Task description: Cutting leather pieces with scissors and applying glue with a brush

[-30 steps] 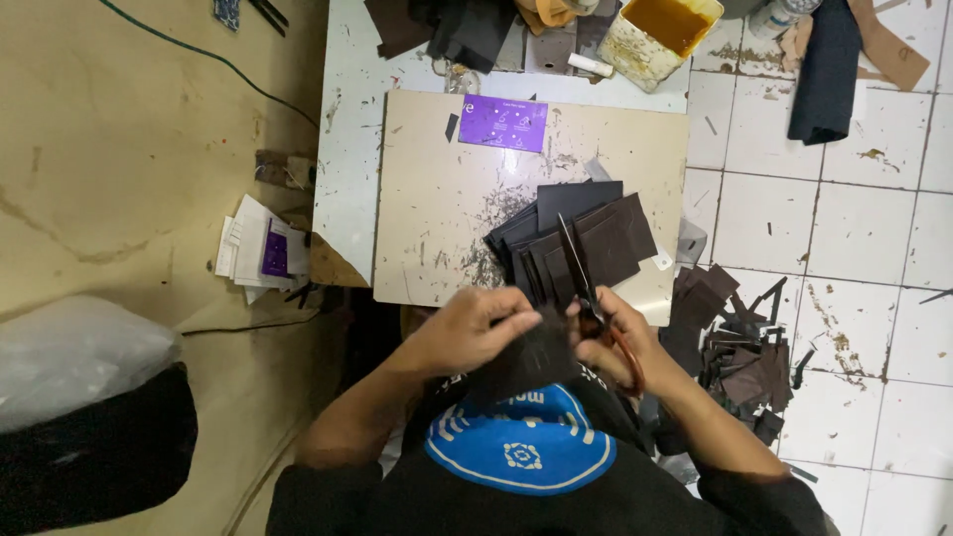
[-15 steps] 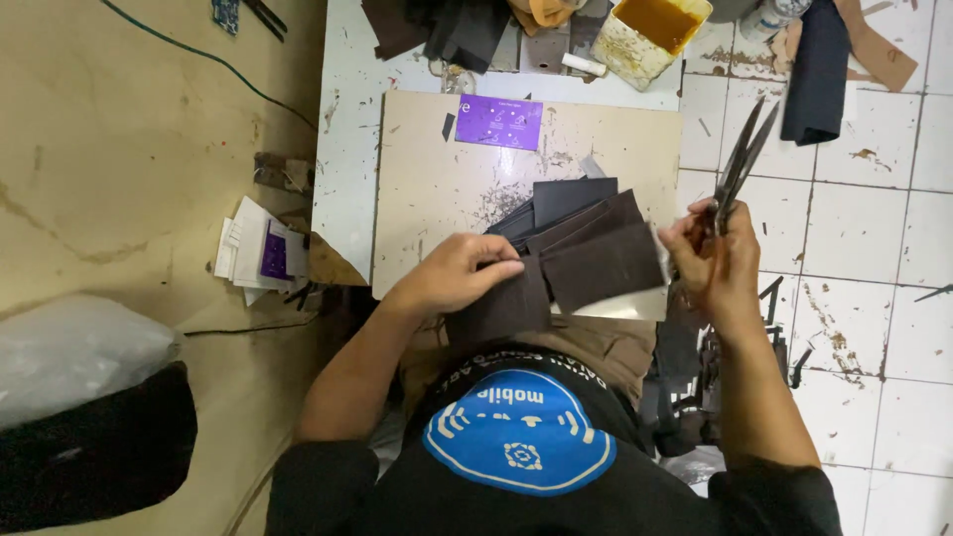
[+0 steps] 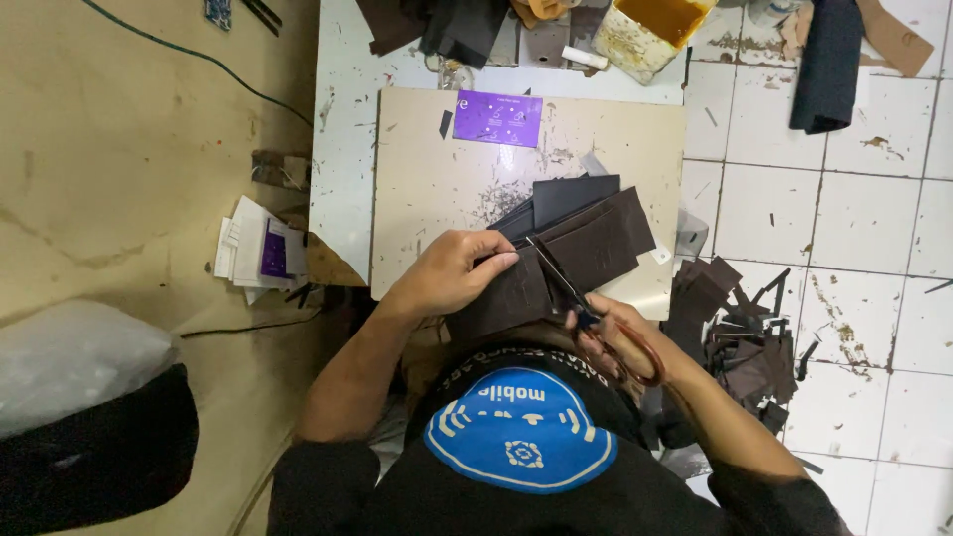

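My left hand (image 3: 452,273) grips a dark brown leather piece (image 3: 506,303) at its left edge, holding it over the near edge of the beige cutting board (image 3: 437,179). My right hand (image 3: 620,333) is closed on the handles of a pair of scissors (image 3: 561,283), whose blades point up and left across that leather piece. More dark leather pieces (image 3: 586,223) lie stacked on the board just beyond the blades.
A purple card (image 3: 498,118) lies at the board's far edge. A tub of yellow glue (image 3: 650,30) stands at the table's far side. Dark leather offcuts (image 3: 740,328) are heaped on the tiled floor to the right. Papers (image 3: 260,253) sit left of the table.
My right hand came down from the raised position at the right and brought the scissors onto the leather piece. My left hand stayed on the piece.
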